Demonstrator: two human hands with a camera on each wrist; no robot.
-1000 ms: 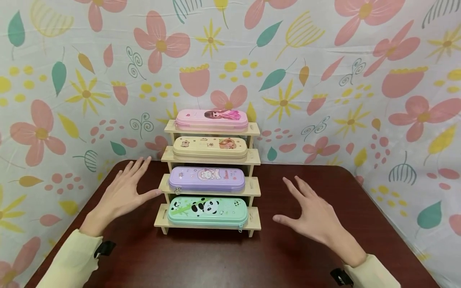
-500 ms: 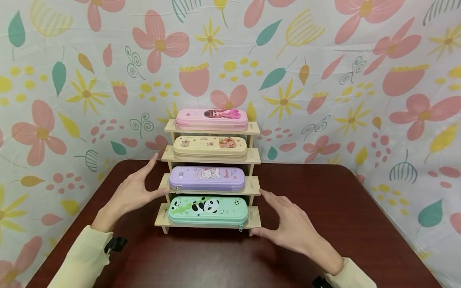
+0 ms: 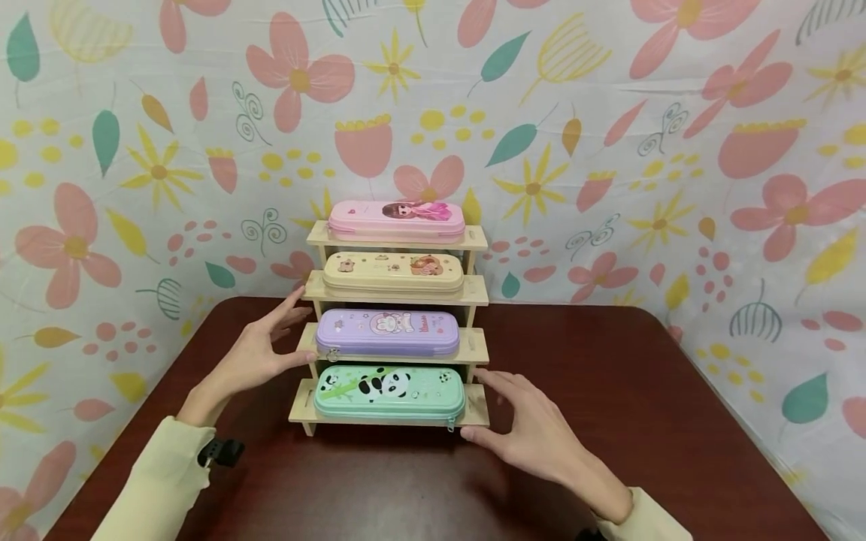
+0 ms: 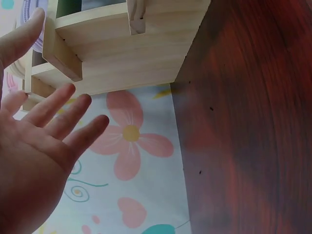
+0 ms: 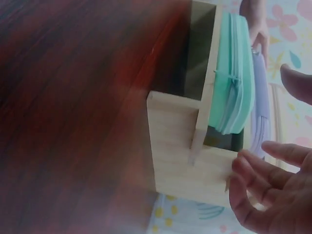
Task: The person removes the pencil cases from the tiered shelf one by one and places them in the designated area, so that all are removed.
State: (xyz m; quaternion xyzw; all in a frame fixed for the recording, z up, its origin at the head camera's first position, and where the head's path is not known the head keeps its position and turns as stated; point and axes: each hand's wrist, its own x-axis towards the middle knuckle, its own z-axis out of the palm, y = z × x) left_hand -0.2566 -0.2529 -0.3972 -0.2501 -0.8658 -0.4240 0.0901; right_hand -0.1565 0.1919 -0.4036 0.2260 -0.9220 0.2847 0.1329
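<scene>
A four-tier wooden display rack stands on the table, one zipped pencil case lying on each step. From the top they are pink, cream, purple and mint green with pandas. My left hand is at the rack's left side, fingertips at the second step's end and thumb at the purple case's step; in the left wrist view its fingers spread loosely. At the lower right side, my right hand has its fingertips by the side panel, thumb held apart near the bottom step's corner.
The dark red-brown table extends around the rack on both sides and in front. Behind it hangs a white cloth printed with flowers and leaves. A black strap circles the left sleeve's wrist.
Both hands have moved inward to the rack's sides. The right hand came in from the right and lower, while the left moved slightly right. The rack and pencil cases stay in place.
</scene>
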